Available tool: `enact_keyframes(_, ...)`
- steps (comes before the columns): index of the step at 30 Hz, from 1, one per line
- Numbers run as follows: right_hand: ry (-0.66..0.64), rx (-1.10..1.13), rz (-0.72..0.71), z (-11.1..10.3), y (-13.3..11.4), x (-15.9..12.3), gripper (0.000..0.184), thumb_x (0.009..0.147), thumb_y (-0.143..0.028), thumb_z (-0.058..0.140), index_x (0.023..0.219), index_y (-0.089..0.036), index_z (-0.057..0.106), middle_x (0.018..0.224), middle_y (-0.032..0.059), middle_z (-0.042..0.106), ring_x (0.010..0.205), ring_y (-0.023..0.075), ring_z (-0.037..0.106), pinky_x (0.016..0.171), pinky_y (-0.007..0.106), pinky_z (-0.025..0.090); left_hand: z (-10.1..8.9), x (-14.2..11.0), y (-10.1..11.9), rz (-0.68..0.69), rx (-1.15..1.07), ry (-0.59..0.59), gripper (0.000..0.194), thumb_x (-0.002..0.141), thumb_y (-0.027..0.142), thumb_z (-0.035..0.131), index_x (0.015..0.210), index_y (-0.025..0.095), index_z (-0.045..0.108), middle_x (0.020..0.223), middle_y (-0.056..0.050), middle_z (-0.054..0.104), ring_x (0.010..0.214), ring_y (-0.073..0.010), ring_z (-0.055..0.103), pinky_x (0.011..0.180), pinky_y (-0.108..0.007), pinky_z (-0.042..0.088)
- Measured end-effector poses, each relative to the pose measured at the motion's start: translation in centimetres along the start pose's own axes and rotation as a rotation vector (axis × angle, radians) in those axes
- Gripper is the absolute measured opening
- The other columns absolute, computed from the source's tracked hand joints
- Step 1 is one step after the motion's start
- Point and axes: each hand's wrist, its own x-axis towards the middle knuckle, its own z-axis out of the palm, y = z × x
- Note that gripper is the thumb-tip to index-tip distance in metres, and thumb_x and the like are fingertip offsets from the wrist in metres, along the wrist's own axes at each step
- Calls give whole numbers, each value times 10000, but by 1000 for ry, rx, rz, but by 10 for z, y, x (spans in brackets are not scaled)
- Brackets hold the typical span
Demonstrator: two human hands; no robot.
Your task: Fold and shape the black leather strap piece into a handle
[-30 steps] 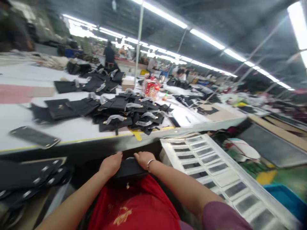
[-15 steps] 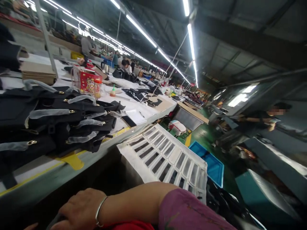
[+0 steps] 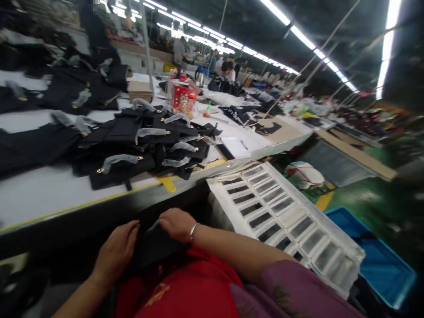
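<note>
A black bag [image 3: 155, 246] lies across my lap, below the table's front edge, with part of it lost in shadow. At its right end, my right hand [image 3: 177, 224] is closed round a plastic-wrapped handle, a bit of the clear wrap showing by the fingers. My left hand [image 3: 116, 249] has its fingers bent together over the bag's left edge; the fingertips are partly hidden. On the table in front lie several black bags [image 3: 129, 134] in a heap, with plastic-wrapped handles and gold-coloured fittings.
A white slotted crate [image 3: 271, 212] stands to my right, beside the white table [image 3: 43, 190]. Beyond it are a blue tray [image 3: 380, 260] on the floor and a covered stool [image 3: 304, 174]. A phone [image 3: 225, 152], a notebook [image 3: 236, 147] and a red box [image 3: 181, 97] are on the table.
The view has swung left and down, so the lap and more of the table show. My left hand has come into view fully, and the black bag between both hands is now visible.
</note>
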Motion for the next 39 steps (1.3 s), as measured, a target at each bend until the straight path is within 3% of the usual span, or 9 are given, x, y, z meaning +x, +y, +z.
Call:
enact_keyframes(2, 199, 184, 123, -7, 9, -11, 323, 928, -300, 314, 973, -164, 603, 998, 81, 623, 955, 169, 563, 886, 301, 430, -21, -15, -9, -52, 67, -31, 398, 790, 456, 448, 1051, 191, 588, 1049, -88, 625, 1000, -251, 564, 962, -406, 400)
enact_keyframes(4, 286, 301, 255, -9, 21, -29, 290, 892, -309, 386, 1042, -160, 584, 1060, 89, 602, 1006, 177, 542, 936, 316, 402, -33, -30, -17, -213, 54, -71, 481, 775, 489, 459, 1118, 166, 560, 1109, -102, 605, 1046, -267, 546, 964, -427, 397)
enact_keyframes(7, 160, 445, 403, 0, 33, -60, 331, 844, -319, 435, 1108, -160, 558, 1128, 96, 576, 1058, 198, 524, 983, 353, 370, -39, -50, -23, -514, -156, -119, 595, 754, 549, 455, 1190, 149, 523, 1129, -114, 596, 1031, -276, 563, 882, -415, 462)
enact_keyframes(10, 141, 573, 464, 14, 33, -81, 399, 854, -338, 375, 1195, -170, 497, 1220, 82, 528, 1138, 187, 480, 1031, 347, 327, -35, -64, -22, -632, -358, -89, 645, 746, 562, 485, 1246, 155, 480, 1158, -108, 583, 1024, -266, 574, 840, -381, 490)
enact_keyframes(17, 212, 552, 461, 29, 22, -92, 461, 871, -331, 306, 1266, -108, 392, 1292, 128, 453, 1213, 194, 408, 1079, 365, 259, -22, -86, -23, -521, -483, 38, 538, 847, 491, 405, 1299, 200, 414, 1321, -76, 472, 1219, -213, 431, 1061, -348, 298)
enact_keyframes(24, 245, 551, 433, 29, 20, -88, 413, 913, -332, 287, 1280, -163, 371, 1288, 102, 456, 1182, 189, 440, 1058, 347, 290, -17, -81, -21, -503, -399, 44, 456, 887, 448, 354, 1274, 215, 420, 1333, -63, 450, 1219, -209, 418, 1068, -371, 287)
enact_keyframes(31, 268, 706, 413, 31, 24, -89, 457, 902, -375, 364, 1314, -178, 365, 1337, 85, 422, 1227, 179, 390, 1086, 343, 230, -22, -80, -22, -500, -406, 14, 492, 886, 459, 351, 1309, 211, 390, 1361, -66, 426, 1238, -209, 404, 1078, -372, 275)
enact_keyframes(35, 292, 1179, 666, 32, 37, -97, 475, 859, -457, 446, 1264, -209, 418, 1303, 72, 468, 1194, 175, 430, 1028, 335, 313, -32, -87, -32, -514, -293, -25, 538, 867, 471, 389, 1322, 185, 383, 1341, -94, 446, 1230, -221, 421, 1071, -381, 291)
enact_keyframes(39, 249, 1477, 1021, 52, 54, -106, 430, 876, -530, 375, 1100, -191, 515, 1192, 99, 540, 1008, 184, 541, 804, 333, 456, -42, -89, -24, -390, -96, 76, 575, 852, 465, 435, 1345, 185, 337, 1338, -123, 438, 1233, -243, 416, 1041, -419, 330)
